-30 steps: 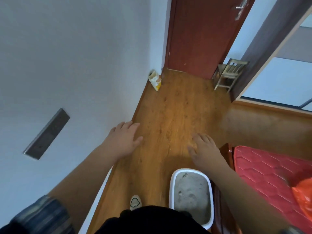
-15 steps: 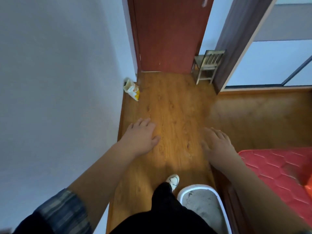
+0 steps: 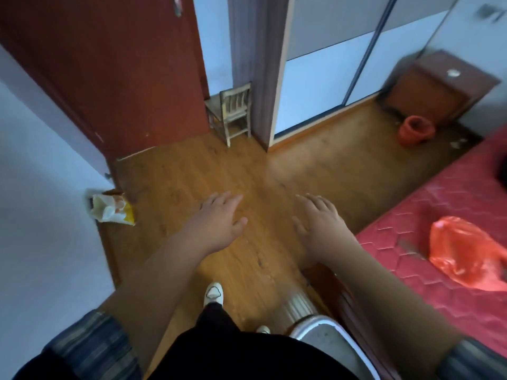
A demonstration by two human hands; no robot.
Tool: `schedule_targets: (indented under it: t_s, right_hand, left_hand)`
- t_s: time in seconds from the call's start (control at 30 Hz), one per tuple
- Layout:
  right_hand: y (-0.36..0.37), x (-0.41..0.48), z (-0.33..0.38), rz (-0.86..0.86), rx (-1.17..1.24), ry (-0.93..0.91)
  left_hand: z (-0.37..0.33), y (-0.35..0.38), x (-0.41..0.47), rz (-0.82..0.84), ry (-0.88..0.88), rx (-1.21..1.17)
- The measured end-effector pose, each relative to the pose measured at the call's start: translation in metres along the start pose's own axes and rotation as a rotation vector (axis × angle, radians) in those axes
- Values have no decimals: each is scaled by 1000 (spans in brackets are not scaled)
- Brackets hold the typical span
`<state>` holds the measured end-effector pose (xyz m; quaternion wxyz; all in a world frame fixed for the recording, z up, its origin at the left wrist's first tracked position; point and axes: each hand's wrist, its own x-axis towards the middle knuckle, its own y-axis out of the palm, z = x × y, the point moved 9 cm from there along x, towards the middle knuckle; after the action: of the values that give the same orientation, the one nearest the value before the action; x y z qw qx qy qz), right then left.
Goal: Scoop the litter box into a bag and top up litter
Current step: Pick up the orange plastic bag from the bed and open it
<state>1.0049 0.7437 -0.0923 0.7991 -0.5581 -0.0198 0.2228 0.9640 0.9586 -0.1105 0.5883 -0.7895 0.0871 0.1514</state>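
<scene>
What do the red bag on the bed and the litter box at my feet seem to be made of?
Red bag: thin plastic film, glossy and slightly translucent, judging by its crumpled folds and bright highlights.
Litter box: probably moulded plastic with a smooth, rounded pale rim. Only a corner shows and it is blurred, so the finish is uncertain.
</scene>
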Motion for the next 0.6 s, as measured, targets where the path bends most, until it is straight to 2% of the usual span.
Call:
schedule_targets:
  t_s: [0.13, 0.37, 0.6]
  right_hand:
    - [-19, 59, -23, -64, 29, 157]
    - [-66, 126, -64, -202, 125, 428]
    - [-85, 146, -172, -248, 231, 727]
  left_hand:
    - [-25, -23, 97, 52, 188, 41]
    - [-77, -85, 240, 49, 482, 199]
    - [-173, -94, 352, 126, 672, 256]
